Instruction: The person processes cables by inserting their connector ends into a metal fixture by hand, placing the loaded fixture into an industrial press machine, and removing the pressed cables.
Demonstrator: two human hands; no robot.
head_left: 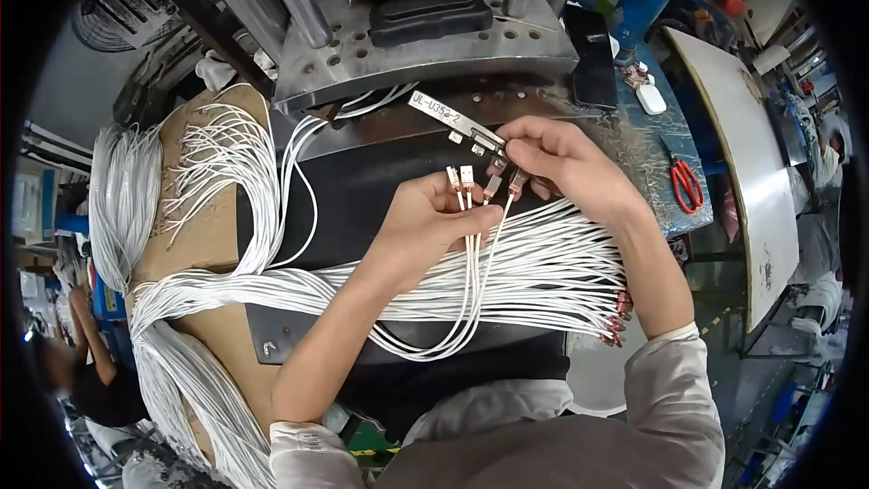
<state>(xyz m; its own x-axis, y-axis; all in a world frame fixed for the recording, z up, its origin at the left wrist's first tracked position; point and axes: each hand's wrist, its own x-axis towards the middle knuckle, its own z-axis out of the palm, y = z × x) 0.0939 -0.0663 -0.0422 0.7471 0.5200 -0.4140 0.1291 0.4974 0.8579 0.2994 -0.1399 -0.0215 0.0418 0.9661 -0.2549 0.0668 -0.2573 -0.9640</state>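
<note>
My left hand [418, 225] is closed around a few white cables [472, 263], their metal plug ends pointing up past the fingers. My right hand [579, 167] pinches one end of a flat metal bar [442, 114], which slants up to the left and has small slots or fittings along its lower edge. Another cable's plug [517, 183] sits right under the right fingers, close to the bar; whether it touches the bar I cannot tell. Beneath both hands a thick bundle of white cables [534, 263] lies across the black work surface, its coppery connector ends [617, 317] at the right.
Beyond my hands stands a press with a thick steel plate [425, 59] and metal columns. More cable bundles [127, 199] lie on cardboard [213, 226] at the left. Red-handled pliers [686, 186] and a white mouse-like object [649, 100] rest on the blue bench at right. Another person [90, 353] is far left.
</note>
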